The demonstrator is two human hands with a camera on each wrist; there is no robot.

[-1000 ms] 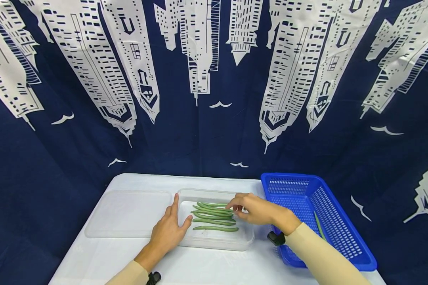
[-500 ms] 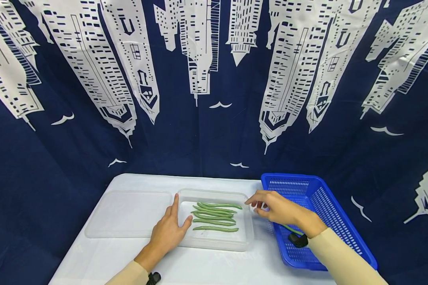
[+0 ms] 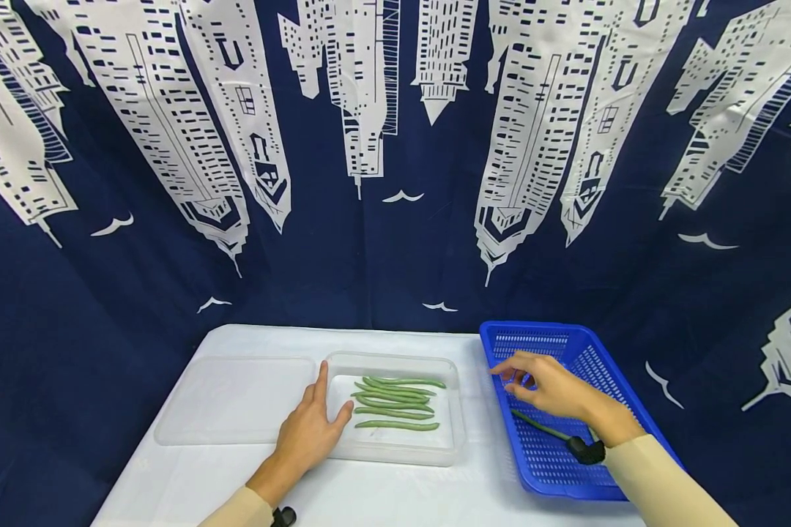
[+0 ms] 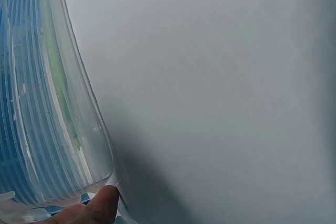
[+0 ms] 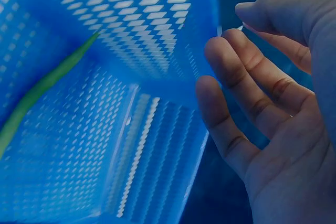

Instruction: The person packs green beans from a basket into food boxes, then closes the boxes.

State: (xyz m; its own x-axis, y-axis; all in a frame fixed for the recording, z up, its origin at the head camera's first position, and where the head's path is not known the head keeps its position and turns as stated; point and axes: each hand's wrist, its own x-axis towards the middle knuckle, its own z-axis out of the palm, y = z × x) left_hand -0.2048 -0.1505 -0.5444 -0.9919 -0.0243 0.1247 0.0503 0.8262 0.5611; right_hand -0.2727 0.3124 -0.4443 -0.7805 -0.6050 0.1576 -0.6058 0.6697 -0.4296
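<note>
In the head view, my left hand (image 3: 308, 430) rests at the left side of a clear plastic container (image 3: 395, 452), its fingers extended. The left wrist view has one fingertip (image 4: 105, 203) touching the container's corner, and a green bean (image 4: 58, 72) shows through the wall. Several green beans (image 3: 398, 424) lie side by side, roughly parallel, inside the container. My right hand (image 3: 547, 384) is above the blue basket (image 3: 633, 399), fingers loosely bent and holding nothing. Below that hand, a green bean (image 3: 537, 423) lies in the basket; the forearm partly hides another.
Left of the container, a flat translucent lid (image 3: 237, 399) lies on the white table (image 3: 382, 498). The basket stands at the table's right side. Behind hangs a dark blue cloth (image 3: 369, 256) printed with white buildings.
My right hand has moved right, from the beans in the container to above the basket. The left hand keeps its place at the container's side.
</note>
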